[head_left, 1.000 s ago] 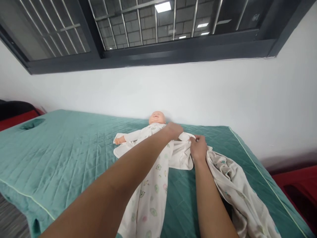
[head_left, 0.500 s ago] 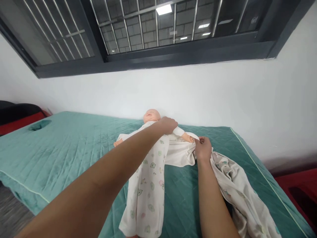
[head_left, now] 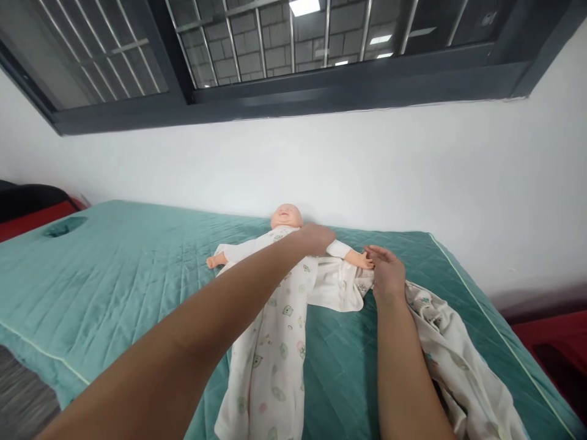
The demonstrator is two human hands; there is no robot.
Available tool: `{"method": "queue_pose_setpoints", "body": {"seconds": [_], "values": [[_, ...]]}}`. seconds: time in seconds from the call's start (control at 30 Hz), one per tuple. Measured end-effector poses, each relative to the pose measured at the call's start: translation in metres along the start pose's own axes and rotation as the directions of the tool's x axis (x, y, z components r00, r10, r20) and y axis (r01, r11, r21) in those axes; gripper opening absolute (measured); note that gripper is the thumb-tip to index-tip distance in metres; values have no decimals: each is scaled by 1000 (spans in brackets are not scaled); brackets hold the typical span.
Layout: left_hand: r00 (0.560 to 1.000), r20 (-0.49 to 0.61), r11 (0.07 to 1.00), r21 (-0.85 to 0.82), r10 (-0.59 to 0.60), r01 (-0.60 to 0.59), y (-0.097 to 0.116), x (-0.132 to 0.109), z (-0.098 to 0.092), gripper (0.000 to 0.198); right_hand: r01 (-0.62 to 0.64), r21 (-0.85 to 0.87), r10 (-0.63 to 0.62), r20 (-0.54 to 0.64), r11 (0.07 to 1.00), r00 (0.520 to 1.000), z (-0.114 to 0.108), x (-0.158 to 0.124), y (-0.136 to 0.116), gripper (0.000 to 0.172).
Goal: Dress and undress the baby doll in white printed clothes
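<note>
A baby doll [head_left: 287, 215] lies on its back in a white one-piece with small green and pink prints. My left hand [head_left: 318, 239] is closed around the doll's upper arm by the shoulder; its fingertips are hidden. The doll's white sleeve [head_left: 338, 249] comes out beyond it, and the bare doll hand [head_left: 360, 259] reaches to my right hand [head_left: 387, 273]. My right fingers are bent and closed at the doll's fingertips. Under that arm a white garment part [head_left: 337, 287] is spread out, its edge running beneath my right hand.
A crumpled printed cloth [head_left: 458, 354] lies to the right of my right forearm. Everything rests on a green quilted bed cover [head_left: 137, 263] with a hole at the far left. Behind it is a white wall [head_left: 413, 165] under a barred window. Red items stand at both sides.
The white cloth edge held up beside the doll's hand has dropped lower. My right hand has shifted to the doll's fingers, and the doll's arm is straighter. My left hand stays at the upper arm.
</note>
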State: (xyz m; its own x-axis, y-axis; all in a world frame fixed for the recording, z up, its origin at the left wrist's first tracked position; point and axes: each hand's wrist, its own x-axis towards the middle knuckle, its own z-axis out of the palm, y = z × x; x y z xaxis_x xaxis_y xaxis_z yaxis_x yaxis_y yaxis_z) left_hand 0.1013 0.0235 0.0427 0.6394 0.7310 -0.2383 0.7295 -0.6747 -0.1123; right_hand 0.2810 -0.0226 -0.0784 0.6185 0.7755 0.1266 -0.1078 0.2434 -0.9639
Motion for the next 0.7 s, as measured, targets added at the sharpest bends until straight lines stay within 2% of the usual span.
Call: {"method": "queue_pose_setpoints", "body": {"seconds": [0.17,0.27,0.37,0.43,0.5,0.6,0.67,0.7], "values": [[999,-47,999,-34,-10,8,3,6,14,36,118,-57,-124,-104,991,987,6,-4,-5,22],[997,-73,998,-59,-20,15,7,8,22,39,213,-159,-230,-97,964,968,20,-21,-13,26],[997,-68,995,-90,-47,41,12,9,23,40,335,-268,-325,83,903,942,40,-41,-18,29],[995,-55,991,-111,-79,72,13,5,20,36,430,-357,-349,269,829,898,49,-50,-18,34],[993,-54,986,-137,-108,100,8,-5,14,33,496,-452,-326,403,741,855,53,-53,-15,40],[985,-79,974,-180,-155,139,-10,-31,9,36,532,-574,-274,476,623,836,51,-51,-8,43],[967,-150,952,-258,-208,165,-25,-53,15,39,560,-624,-269,502,546,822,49,-48,-5,42],[941,-218,917,-359,-260,171,-33,-65,20,39,577,-638,-274,516,510,812,49,-48,-4,41]]}}
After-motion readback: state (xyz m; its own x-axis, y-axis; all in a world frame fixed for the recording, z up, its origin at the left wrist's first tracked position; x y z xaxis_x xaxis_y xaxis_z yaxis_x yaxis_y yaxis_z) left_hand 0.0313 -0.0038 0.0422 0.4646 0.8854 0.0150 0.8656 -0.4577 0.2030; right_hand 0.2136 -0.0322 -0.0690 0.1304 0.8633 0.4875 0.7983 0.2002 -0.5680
